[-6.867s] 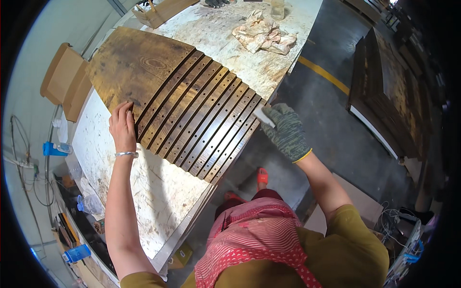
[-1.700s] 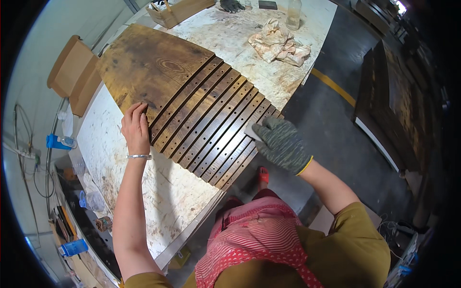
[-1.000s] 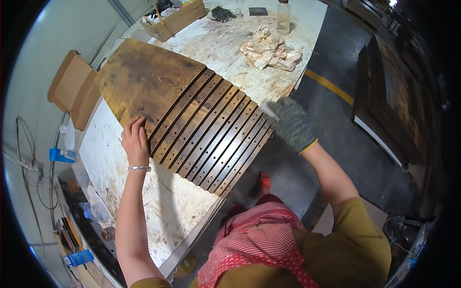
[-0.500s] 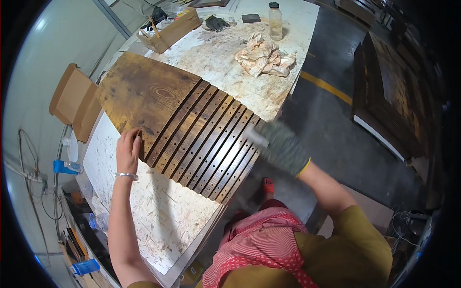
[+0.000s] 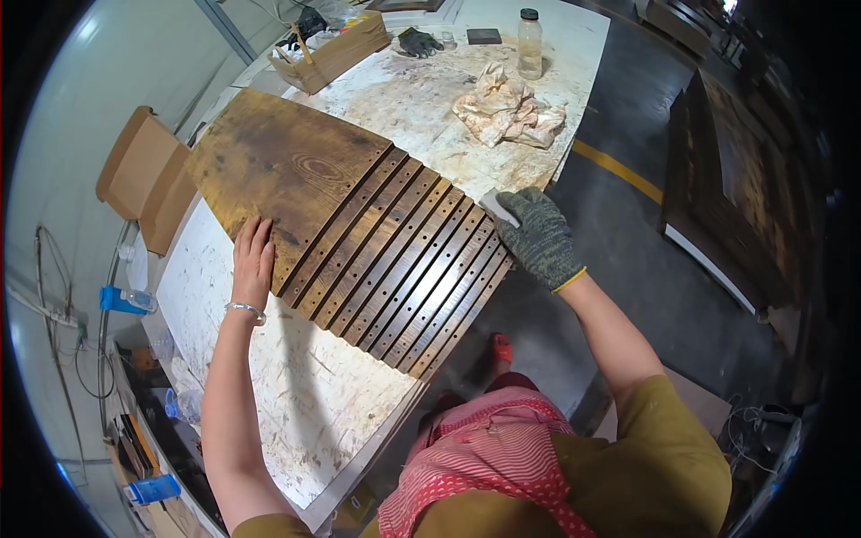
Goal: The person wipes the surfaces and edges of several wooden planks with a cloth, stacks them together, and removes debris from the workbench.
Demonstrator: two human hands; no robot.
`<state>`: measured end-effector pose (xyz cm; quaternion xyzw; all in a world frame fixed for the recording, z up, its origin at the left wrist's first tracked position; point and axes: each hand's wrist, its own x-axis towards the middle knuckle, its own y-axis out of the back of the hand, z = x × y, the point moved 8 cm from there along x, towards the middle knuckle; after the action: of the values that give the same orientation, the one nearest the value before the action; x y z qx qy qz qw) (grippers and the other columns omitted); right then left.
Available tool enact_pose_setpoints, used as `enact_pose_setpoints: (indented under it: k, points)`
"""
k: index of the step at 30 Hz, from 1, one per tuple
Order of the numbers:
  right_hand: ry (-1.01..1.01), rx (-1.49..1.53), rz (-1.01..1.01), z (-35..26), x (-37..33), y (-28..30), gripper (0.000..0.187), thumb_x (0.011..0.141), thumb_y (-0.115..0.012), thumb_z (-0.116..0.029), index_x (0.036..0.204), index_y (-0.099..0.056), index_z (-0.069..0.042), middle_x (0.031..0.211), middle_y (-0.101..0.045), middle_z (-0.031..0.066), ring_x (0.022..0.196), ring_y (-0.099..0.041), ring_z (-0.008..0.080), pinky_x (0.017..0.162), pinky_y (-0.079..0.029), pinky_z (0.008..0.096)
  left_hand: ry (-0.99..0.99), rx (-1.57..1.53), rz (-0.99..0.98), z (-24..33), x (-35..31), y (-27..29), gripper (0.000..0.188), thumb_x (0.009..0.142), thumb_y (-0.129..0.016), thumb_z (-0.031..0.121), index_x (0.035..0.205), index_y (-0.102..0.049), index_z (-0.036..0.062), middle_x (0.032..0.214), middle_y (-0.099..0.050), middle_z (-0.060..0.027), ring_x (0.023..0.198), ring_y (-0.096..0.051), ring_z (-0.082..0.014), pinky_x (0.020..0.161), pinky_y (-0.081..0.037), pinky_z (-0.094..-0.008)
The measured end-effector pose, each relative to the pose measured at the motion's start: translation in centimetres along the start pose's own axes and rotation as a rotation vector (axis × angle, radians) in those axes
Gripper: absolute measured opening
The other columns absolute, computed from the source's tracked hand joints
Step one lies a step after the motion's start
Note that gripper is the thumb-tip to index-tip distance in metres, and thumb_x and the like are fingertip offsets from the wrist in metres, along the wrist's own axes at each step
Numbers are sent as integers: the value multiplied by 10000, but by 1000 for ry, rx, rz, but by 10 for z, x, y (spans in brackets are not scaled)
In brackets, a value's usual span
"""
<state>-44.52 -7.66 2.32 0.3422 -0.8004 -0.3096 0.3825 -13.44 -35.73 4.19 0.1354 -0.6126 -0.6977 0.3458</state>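
Note:
Several dark brown wooden boards (image 5: 296, 161) lie stacked in steps on the white worktable, their drilled edges fanned toward me. My bare left hand (image 5: 254, 260) rests on the near left edge of the top board, fingers stretched out over its surface and holding nothing. My right hand (image 5: 540, 238), in a grey-green knit glove with a yellow cuff, is at the far right corner of the lower boards. Its fingers are closed on a pale, flat pad (image 5: 499, 208), whose exact kind I cannot make out.
On the worktable (image 5: 305, 394) lie a crumpled stained cloth (image 5: 507, 112), a clear bottle with dark cap (image 5: 529, 45), a dark glove (image 5: 419, 42) and a small dark block (image 5: 483, 36). An open cardboard box (image 5: 148, 179) stands at left; dark wooden panels (image 5: 731, 197) stand at right.
My right hand has moved up and slightly right with the pad to the boards' far corner. My left fingers have flattened on the top board. The whole view has shifted slightly.

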Motion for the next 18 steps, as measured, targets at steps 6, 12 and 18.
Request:
enact_pose_setpoints:
  k: [6, 12, 18]
  points:
    - [285, 24, -175, -57, -32, -23, 354, 777, -635, -178, 1093, -607, -20, 926, -557, 179, 888, -560, 352, 781, -464, 415, -3, -10, 27, -9, -6, 1, 416, 973, -344, 283, 1340, -436, 111, 1423, -349, -132, 1328, -278, -334, 1109, -217, -404]
    - [252, -68, 19, -69, -33, -26, 315, 795, -598, -220, 1052, -616, -39, 881, -567, 153, 808, -563, 311, 700, -470, 425, -25, -54, 86, -7, 0, -3, 409, 964, -364, 287, 1314, -465, 102, 1406, -371, -144, 1318, -291, -337, 1102, -229, -409]
    - [403, 55, -324, -187, -112, -84, 189, 792, -524, -164, 932, -591, -57, 804, -566, 91, 734, -590, 262, 612, -486, 377, -20, -103, 109, 0, 3, -3, 410, 958, -376, 293, 1304, -480, 99, 1399, -381, -146, 1312, -297, -337, 1099, -236, -410]
